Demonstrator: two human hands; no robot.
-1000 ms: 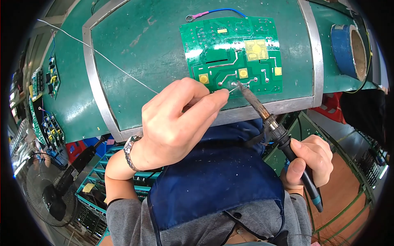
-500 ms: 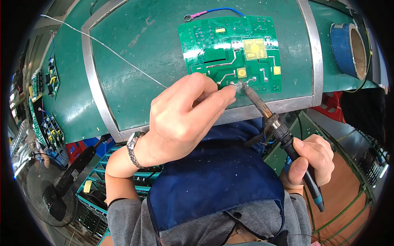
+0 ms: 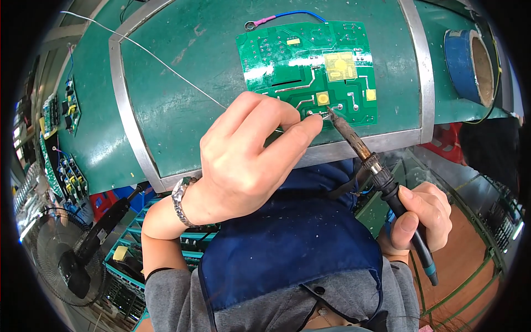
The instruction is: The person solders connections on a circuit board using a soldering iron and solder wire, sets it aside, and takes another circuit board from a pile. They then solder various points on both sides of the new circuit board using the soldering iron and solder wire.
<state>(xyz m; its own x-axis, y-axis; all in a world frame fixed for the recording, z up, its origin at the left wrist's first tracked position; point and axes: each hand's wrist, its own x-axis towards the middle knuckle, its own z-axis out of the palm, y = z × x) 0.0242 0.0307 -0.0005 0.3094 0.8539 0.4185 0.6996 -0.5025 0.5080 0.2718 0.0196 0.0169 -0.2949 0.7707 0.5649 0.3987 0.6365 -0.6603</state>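
Observation:
My left hand [image 3: 249, 152] pinches a thin silvery solder wire [image 3: 160, 62], which trails off toward the upper left. Its fingertips hover at the near edge of a green circuit board [image 3: 340, 39] and hide part of it. Wrapped in my right hand [image 3: 423, 218] is a soldering iron [image 3: 378, 172], angled up and left. The iron's tip meets the board's solder joints just beside my left thumb, below a small yellow square patch [image 3: 322, 98]. A blue wire [image 3: 293, 12] with a pink-sleeved ring terminal comes off the board's far edge.
The board lies on a green work surface [image 3: 182, 83] with a metal frame [image 3: 423, 72]. A blue tape roll [image 3: 462, 66] stands at the right. More circuit boards [image 3: 71, 171] sit at the far left, above a black fan [image 3: 66, 260]. A blue apron [image 3: 293, 238] covers my lap.
The board has shifted slightly left. The iron's tip has slid a little to the right along the joints, and my left fingertips have followed it with the solder wire.

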